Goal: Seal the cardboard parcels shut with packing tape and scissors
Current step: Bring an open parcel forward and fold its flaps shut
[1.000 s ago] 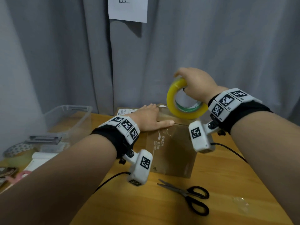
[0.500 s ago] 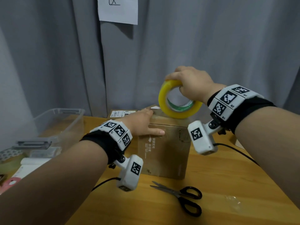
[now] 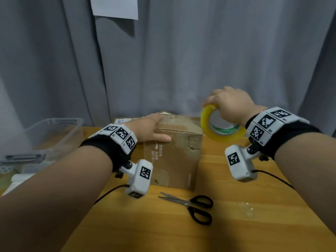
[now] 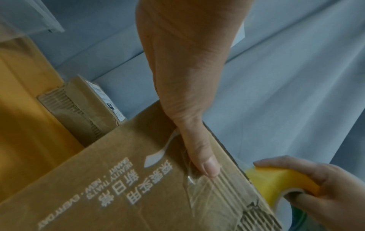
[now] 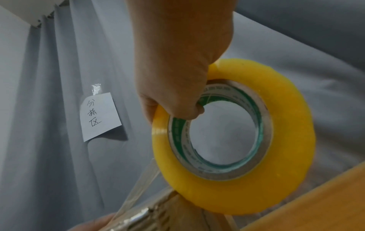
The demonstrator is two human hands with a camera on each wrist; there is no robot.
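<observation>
Head view: I note my left hand (image 3: pixel 148 127) flat on the cardboard parcel (image 3: pixel 174 157), fingers straight; my right hand (image 3: pixel 230 104) clamped on the tape roll (image 3: pixel 221 128) beside it; scissors (image 3: pixel 192 206) on the surface (image 3: pixel 236 224); left wrist view: thumb (image 4: pixel 199 150) presses a clear tape strip (image 4: pixel 199 189); right wrist view: fingers (image 5: pixel 177 106) hooked through the roll's core.

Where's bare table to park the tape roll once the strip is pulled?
Bare wood lies right of the cardboard box, beyond the scissors and behind a clear scrap. The left edge is crowded: a plastic bin and clutter.
</observation>
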